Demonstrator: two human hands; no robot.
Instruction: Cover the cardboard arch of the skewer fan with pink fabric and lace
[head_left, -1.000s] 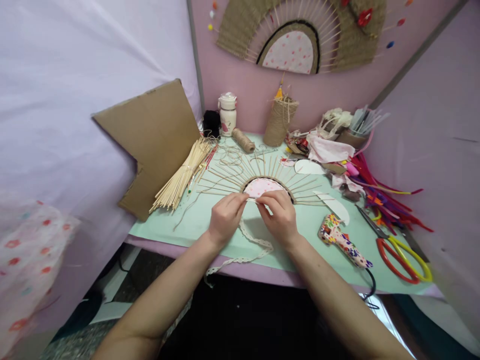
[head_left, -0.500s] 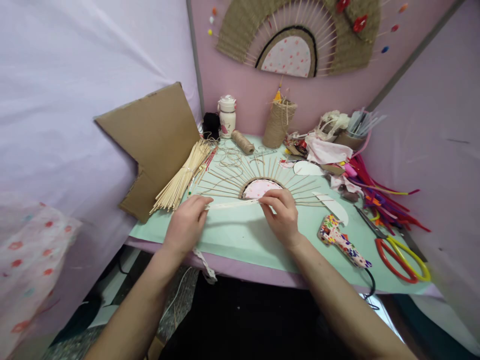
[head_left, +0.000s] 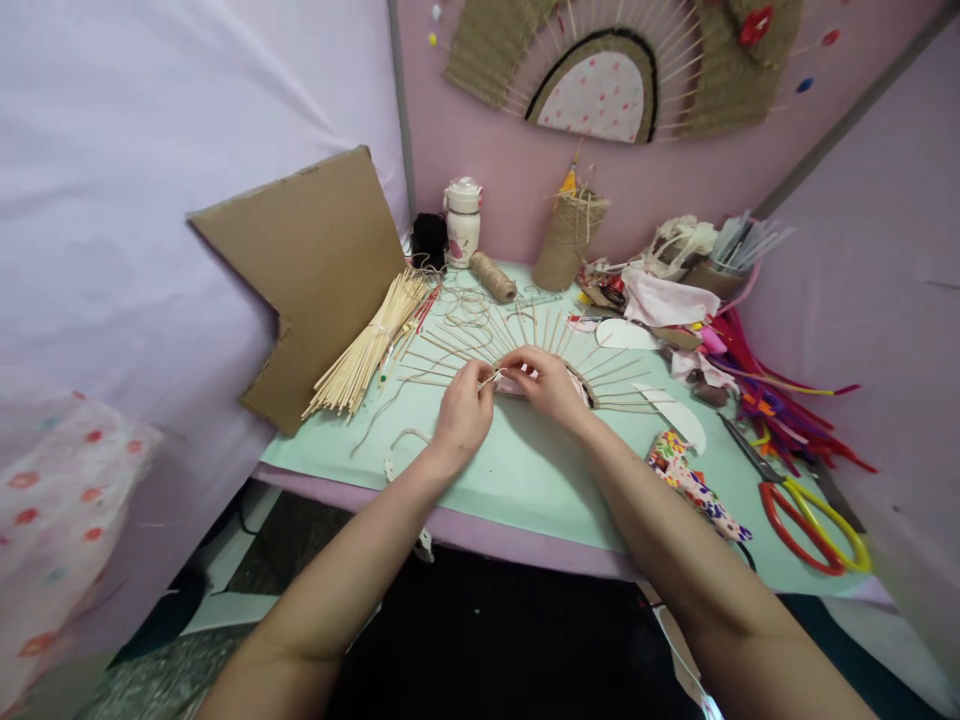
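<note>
Lace is pinched by its end between the thumb and forefinger of the left hand, right at the straight lower edge of the fan lying flat on the bench. The right hand is curled over the fan's pink centre with its fingers bent down beside that same end; whether they grasp the lace or only press on it I cannot tell.

As it looks, the fan's skewers are already spread and fixed around the centre, and the arc has its twine border. The lace seems barely begun: only its end meets the fan, while the rest loops loose on the bench left of the left wrist and drops over the near edge. The skewers are bare, unlike the woven wall fan.

The near middle of the bench is open, giving both forearms free room. To the left, a skewer bundle and the cardboard stand close. To the right, a white cut-out, the glue gun and scissors crowd near the right forearm, and the gun sits close to the near edge
</note>
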